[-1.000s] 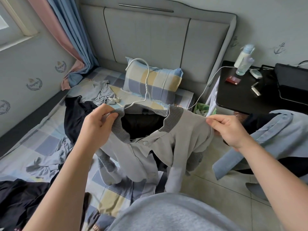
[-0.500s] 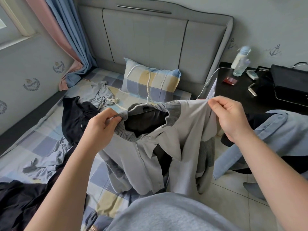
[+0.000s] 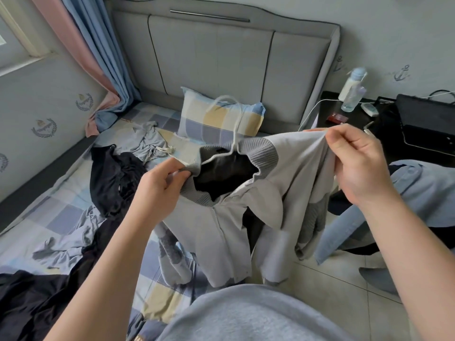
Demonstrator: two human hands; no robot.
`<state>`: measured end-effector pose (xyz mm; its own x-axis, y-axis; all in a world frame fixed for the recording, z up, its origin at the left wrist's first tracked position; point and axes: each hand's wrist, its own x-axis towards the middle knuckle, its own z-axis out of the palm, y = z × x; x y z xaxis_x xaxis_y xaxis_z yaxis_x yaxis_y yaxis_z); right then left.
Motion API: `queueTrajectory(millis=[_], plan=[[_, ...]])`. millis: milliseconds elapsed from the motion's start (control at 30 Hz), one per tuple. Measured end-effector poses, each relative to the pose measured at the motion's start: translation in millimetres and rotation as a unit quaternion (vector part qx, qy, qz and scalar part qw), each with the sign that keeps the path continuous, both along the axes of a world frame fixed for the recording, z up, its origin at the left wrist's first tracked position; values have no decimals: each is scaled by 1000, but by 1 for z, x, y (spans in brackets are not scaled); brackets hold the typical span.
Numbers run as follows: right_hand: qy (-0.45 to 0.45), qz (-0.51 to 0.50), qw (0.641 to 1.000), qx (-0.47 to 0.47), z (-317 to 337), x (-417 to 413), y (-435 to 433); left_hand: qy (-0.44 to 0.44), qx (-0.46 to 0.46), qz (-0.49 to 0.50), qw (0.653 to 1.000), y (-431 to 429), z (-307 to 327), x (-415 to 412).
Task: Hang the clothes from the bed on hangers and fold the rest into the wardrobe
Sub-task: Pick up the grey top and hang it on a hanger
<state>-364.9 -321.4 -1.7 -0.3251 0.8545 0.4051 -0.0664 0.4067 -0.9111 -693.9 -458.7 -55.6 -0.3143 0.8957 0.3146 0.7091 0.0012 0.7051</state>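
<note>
No legible text, brand or number found. Anchor motifs (image 3: 401, 73), wreath emblems (image 3: 44, 128) printed on wallpaper (image 3: 369, 33); red box (image 3: 337, 118) print unreadable.

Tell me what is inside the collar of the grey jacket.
A white hanger sits inside the grey jacket, hook rising above the collar, over dark fabric. Its arms are hidden by cloth.

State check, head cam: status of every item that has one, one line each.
Grey zip jacket with ribbed collar: held up, front partly open, hanger inside collar.
White wire hanger: hook sticking up out of the collar.
Left hand: pinching the collar.
Right hand: pinching the shoulder fabric.
Black garment: crumpled on the bed.
Clear bottle with blue cap: upright, capped.
Checked pillow: propped against headboard.
</note>
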Motion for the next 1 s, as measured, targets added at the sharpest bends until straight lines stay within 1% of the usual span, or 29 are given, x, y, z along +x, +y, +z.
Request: queueTrajectory(millis=[33, 100, 167, 267, 367, 500, 567, 633, 800, 933, 1000], plan=[[-6, 17, 1000, 2, 2, 3, -1, -29, 24, 14, 999, 1, 1, -2], [-53, 26, 998, 32, 1, 8, 0, -81, 66, 24, 994, 1, 4, -6], [-106, 14, 993, 54, -3, 10, 0, -106, 92, 16, 990, -1, 8, -10], [-176, -18, 982, 58, -7, 6, 1, -97, 91, -13, 991, -3, 11, -10], [-247, -23, 965, 83, -18, 1, 0, -83, 81, -20, 993, 0, 13, -5], [-262, -73, 951, 148, -25, -1, -6, -81, 66, -31, 994, 2, 18, 3], [-266, -83, 947, 158, -26, 5, -9, -73, 51, -38, 995, 5, 20, 5], [-263, -70, 954, 127, -27, 15, -14, -67, 36, -46, 996, 8, 23, 7], [-224, -24, 974, -12, -29, 49, -24, -55, 5, -95, 994, 22, 36, 28], [-173, -41, 978, -105, -33, 88, -29, -33, 12, -145, 989, 37, 50, 66], [-147, -71, 976, -142, -35, 109, -34, -11, 15, -163, 986, 45, 56, 90]])
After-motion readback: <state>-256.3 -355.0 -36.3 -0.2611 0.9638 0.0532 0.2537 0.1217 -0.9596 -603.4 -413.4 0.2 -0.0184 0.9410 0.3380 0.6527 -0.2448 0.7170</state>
